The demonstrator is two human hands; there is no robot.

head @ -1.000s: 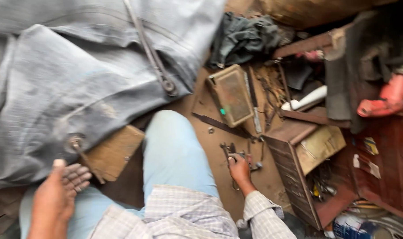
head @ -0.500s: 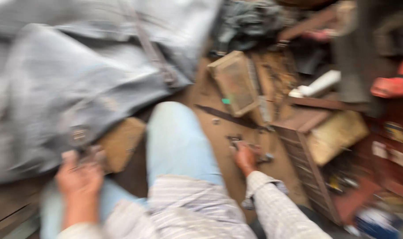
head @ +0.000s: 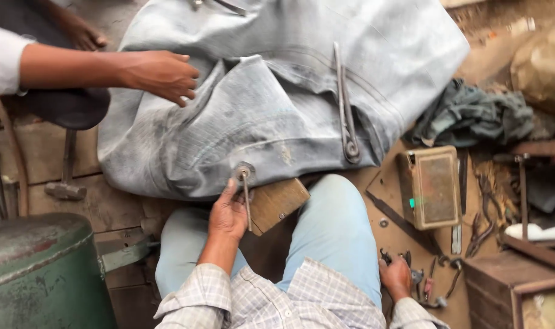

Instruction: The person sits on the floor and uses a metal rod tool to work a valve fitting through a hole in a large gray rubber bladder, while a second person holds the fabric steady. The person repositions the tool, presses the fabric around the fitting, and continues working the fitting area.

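Risen since before, left hand (head: 227, 214) pinches one valve stem (head: 245, 183); right hand (head: 397, 277) grip unclear among tools (head: 433, 286).

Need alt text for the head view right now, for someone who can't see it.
Seated person's left hand touches the metal valve stem on a large grey rubber inner tube lying over a wooden block. Their right hand rests among small tools on the floor, while another person's hand presses the tube from the left.
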